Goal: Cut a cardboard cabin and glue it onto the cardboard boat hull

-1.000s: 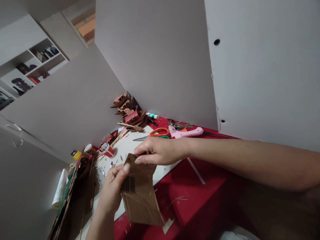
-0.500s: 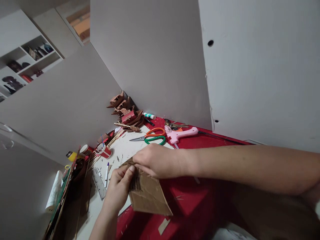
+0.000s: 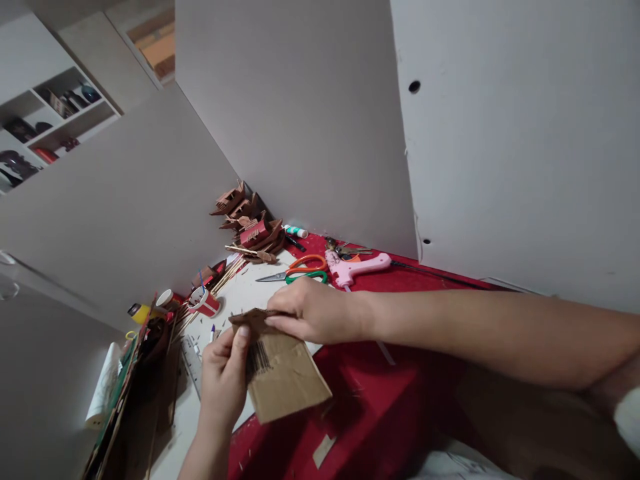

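Observation:
A piece of brown cardboard (image 3: 287,380) with a printed barcode hangs tilted between my two hands, above the red tabletop. My left hand (image 3: 225,370) grips its left edge, thumb lying on the face beside the barcode. At the top edge, my right hand (image 3: 305,310) pinches the cardboard between thumb and fingers; that edge looks torn or folded over. Just beyond my right hand lie scissors (image 3: 300,268) with one orange and one green handle, partly covered by the hand. A pink glue gun (image 3: 357,268) rests to their right.
Small model boats (image 3: 253,227) stand in the corner by the grey panels. Left are a red-and-white paper cup (image 3: 204,302), a ruler (image 3: 191,363), thin sticks and stacked cardboard sheets. A small cardboard scrap (image 3: 325,451) lies on the red surface (image 3: 370,393).
My left hand has shifted left and down along the cardboard, uncovering more of its top edge. The cardboard has turned slightly and moved left. My right hand still pinches the top.

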`<state>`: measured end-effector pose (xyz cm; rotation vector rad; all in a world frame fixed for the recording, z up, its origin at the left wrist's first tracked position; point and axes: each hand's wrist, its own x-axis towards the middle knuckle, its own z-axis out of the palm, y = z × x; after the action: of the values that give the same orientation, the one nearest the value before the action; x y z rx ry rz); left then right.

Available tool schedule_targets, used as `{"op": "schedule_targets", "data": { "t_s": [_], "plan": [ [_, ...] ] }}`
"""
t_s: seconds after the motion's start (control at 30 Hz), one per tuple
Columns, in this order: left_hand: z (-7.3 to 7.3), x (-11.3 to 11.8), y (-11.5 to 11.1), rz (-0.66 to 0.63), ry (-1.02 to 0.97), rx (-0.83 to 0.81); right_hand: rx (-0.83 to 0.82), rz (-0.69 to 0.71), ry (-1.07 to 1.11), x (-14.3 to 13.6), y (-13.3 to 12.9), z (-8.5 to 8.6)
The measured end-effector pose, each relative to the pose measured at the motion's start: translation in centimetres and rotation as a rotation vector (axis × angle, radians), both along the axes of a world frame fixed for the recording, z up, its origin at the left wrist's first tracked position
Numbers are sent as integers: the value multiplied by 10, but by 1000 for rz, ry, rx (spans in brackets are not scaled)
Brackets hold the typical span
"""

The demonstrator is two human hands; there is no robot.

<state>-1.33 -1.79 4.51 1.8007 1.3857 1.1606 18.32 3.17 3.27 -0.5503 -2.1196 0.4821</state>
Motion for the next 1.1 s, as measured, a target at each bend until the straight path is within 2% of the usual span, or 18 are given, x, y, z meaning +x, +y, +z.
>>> {"op": "schedule_targets", "data": {
  "t_s": [0.1, 0.17, 0.23, 0.33, 0.4, 0.43, 0.5, 0.57, 0.6, 0.67, 0.73, 0.8, 0.9, 0.97, 1.0, 1.1],
  "plan": [
    [6, 2, -9, -26, -87, -29, -454, 252, 233, 3, 2, -1],
    [6, 3, -13, 13, -65, 50, -612, 373, 261, 3, 1, -4],
    [1, 3, -14, 63, 38, 164, -499, 354, 226, 2, -2, -7],
    [-9, 2, -9, 169, 180, 355, -113, 155, 156, 1, -5, -10],
    [-12, 1, -5, 201, 121, 366, 15, 106, 147, 0, -4, -9],
    [-12, 1, -3, 179, 33, 293, 18, 113, 179, -1, -2, -9],
    [-10, 0, 1, 80, -180, 42, -50, 127, 291, -2, 2, -9],
    [-7, 1, 3, -26, -328, -207, -208, 126, 402, -3, 4, -11],
    [-7, 2, 2, -63, -367, -277, -308, 135, 435, -3, 5, -12],
    [-8, 3, 1, -103, -401, -302, -485, 218, 424, -3, 4, -14],
    [-11, 4, 0, -92, -402, -245, -527, 322, 338, -1, -1, -16],
    [-14, 2, -1, -42, -395, -189, -404, 338, 246, 2, -7, -18],
    [-15, 1, 0, 7, -406, -169, -126, 247, 195, 6, -15, -20],
    [-13, 4, 0, -5, -416, -203, -85, 222, 235, 7, -18, -22],
    [-11, 7, -1, -22, -424, -223, -146, 219, 286, 6, -18, -22],
    [-10, 17, -5, -72, -482, -252, -470, 159, 521, -3, -19, -24]
  ]
}}
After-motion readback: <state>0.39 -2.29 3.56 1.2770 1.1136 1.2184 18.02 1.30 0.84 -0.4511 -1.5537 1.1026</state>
